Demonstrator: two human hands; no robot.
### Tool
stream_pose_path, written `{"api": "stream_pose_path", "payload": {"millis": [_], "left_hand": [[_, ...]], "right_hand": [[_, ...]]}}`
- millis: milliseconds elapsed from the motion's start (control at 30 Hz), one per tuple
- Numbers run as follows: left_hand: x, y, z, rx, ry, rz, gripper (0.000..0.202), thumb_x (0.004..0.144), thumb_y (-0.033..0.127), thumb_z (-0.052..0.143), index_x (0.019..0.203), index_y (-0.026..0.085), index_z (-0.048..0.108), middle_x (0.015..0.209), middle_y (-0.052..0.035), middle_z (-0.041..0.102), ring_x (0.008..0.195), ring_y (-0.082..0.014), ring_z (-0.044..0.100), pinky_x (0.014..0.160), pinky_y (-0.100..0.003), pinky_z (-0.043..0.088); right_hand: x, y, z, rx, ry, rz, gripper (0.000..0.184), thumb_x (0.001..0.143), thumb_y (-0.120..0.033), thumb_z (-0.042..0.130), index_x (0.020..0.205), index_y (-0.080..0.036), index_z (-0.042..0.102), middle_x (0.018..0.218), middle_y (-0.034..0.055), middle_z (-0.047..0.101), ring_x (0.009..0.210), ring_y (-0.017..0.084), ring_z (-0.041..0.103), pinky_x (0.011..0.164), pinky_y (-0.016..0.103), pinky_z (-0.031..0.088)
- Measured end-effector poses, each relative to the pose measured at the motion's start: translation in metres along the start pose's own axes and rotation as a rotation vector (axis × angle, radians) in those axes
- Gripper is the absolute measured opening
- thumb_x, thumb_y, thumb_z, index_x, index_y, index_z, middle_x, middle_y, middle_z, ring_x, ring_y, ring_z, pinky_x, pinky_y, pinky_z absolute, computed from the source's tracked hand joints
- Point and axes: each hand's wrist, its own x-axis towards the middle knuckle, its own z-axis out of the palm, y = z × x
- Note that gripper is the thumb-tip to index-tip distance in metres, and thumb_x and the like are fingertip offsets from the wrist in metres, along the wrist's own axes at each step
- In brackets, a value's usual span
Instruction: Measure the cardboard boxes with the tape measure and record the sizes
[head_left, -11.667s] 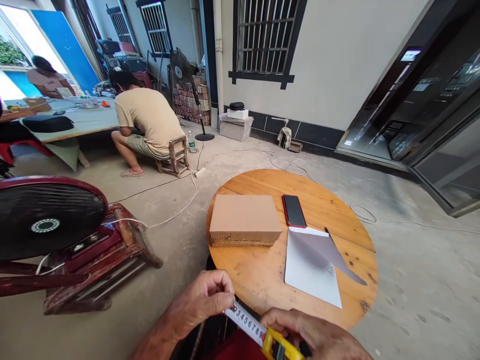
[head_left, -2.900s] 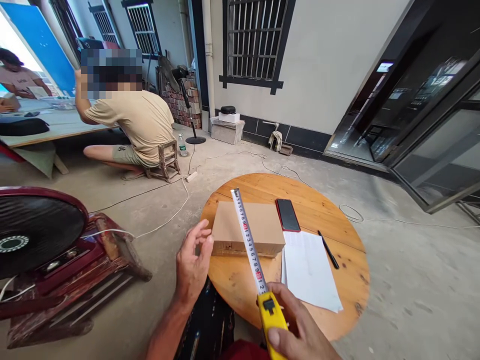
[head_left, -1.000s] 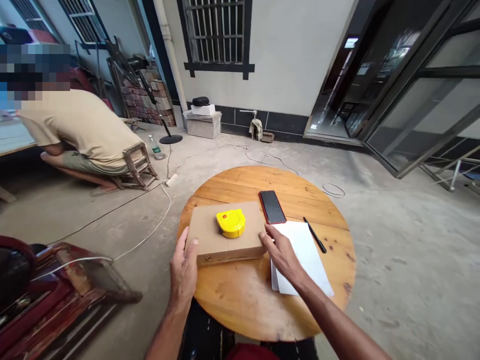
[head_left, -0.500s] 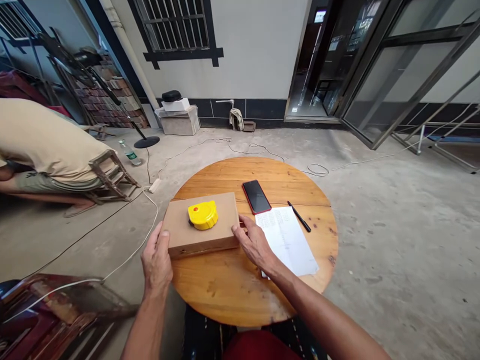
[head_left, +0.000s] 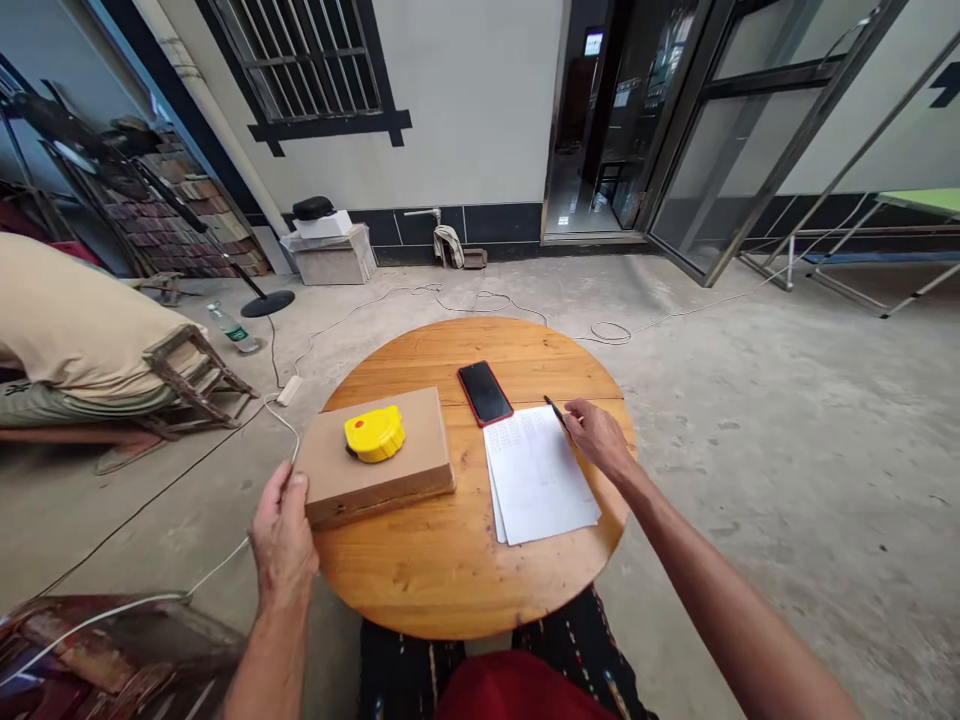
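On a round wooden table [head_left: 420, 590] lies a brown cardboard box [head_left: 420, 455], with a yellow tape measure [head_left: 375, 434] on its top. My left hand [head_left: 283, 530] is at the box's left end, fingers extended and thumb close to the edge; whether it touches the box is hard to tell. To the right, my right hand [head_left: 598, 437] has its fingers closed on a black pen [head_left: 553, 408], at the edge of white paper sheets [head_left: 544, 480]. Behind the sheets rests a dark phone [head_left: 486, 392] with a red rim.
A person in a light shirt [head_left: 82, 320] leans by a small wooden stool [head_left: 199, 375] at the left. White cable [head_left: 112, 612] runs along the floor near a power strip [head_left: 289, 390]. A plastic bottle [head_left: 232, 328] and a stand base [head_left: 268, 303] are farther back.
My right hand has left the box's right end and moved right to the pen, closing on it. My left hand stays near the box's left end. The camera view has turned slightly right.
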Motion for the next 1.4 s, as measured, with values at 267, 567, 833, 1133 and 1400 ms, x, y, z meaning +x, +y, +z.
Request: {"api": "stream_pose_path", "payload": {"millis": [267, 567, 833, 1133, 1400], "left_hand": [[-0.091, 0.02, -0.023, 0.285, 0.196, 0.336, 0.058, 0.08, 0.044, 0.063, 0.13, 0.017, 0.057, 0.131, -0.0118, 0.057, 0.118, -0.0301, 0.054, 0.106, -0.047, 0.04], [-0.153, 0.026, 0.051, 0.336, -0.943, -0.035, 0.043, 0.086, 0.047, 0.045, 0.105, 0.016, 0.068, 0.084, -0.0057, 0.069, 0.07, -0.0177, 0.061, 0.065, -0.028, 0.049], [-0.147, 0.029, 0.099, 0.558, -0.981, 0.035, 0.038, 0.082, 0.043, 0.051, 0.054, 0.019, 0.055, 0.052, 0.0025, 0.049, 0.054, -0.0129, 0.043, 0.055, -0.027, 0.025], [-0.142, 0.028, 0.113, 0.691, -0.983, 0.046, 0.033, 0.081, 0.036, 0.051, 0.053, 0.019, 0.051, 0.053, 0.0035, 0.048, 0.055, -0.0125, 0.042, 0.054, -0.026, 0.022], [-0.141, 0.029, 0.112, 0.754, -0.977, 0.07, 0.03, 0.085, 0.03, 0.05, 0.057, 0.019, 0.052, 0.054, 0.0025, 0.052, 0.055, -0.0136, 0.046, 0.055, -0.026, 0.024]], "right_hand": [[0.021, 0.027, 0.02, -0.177, -0.064, 0.079, 0.022, 0.078, -0.014, 0.051, 0.088, -0.012, 0.07, 0.094, 0.0194, 0.072, 0.09, 0.03, 0.067, 0.069, 0.031, 0.038], [-0.003, 0.053, -0.002, 0.163, -0.025, 0.073, 0.014, 0.075, -0.027, 0.042, 0.074, -0.02, 0.055, 0.066, 0.0036, 0.062, 0.065, 0.02, 0.06, 0.058, 0.028, 0.042], [-0.035, 0.056, 0.01, 0.387, -0.055, 0.071, 0.024, 0.079, -0.032, 0.034, 0.094, -0.02, 0.05, 0.06, -0.0034, 0.053, 0.044, 0.014, 0.045, 0.045, 0.025, 0.035], [-0.032, 0.049, 0.023, 0.07, -0.144, 0.056, 0.013, 0.079, -0.027, 0.055, 0.08, -0.02, 0.065, 0.076, 0.0057, 0.069, 0.07, 0.02, 0.059, 0.058, 0.026, 0.03], [-0.038, 0.039, 0.023, -0.087, -0.163, 0.072, 0.017, 0.085, -0.028, 0.053, 0.088, -0.021, 0.068, 0.084, 0.0088, 0.073, 0.077, 0.025, 0.064, 0.057, 0.028, 0.027]]}}
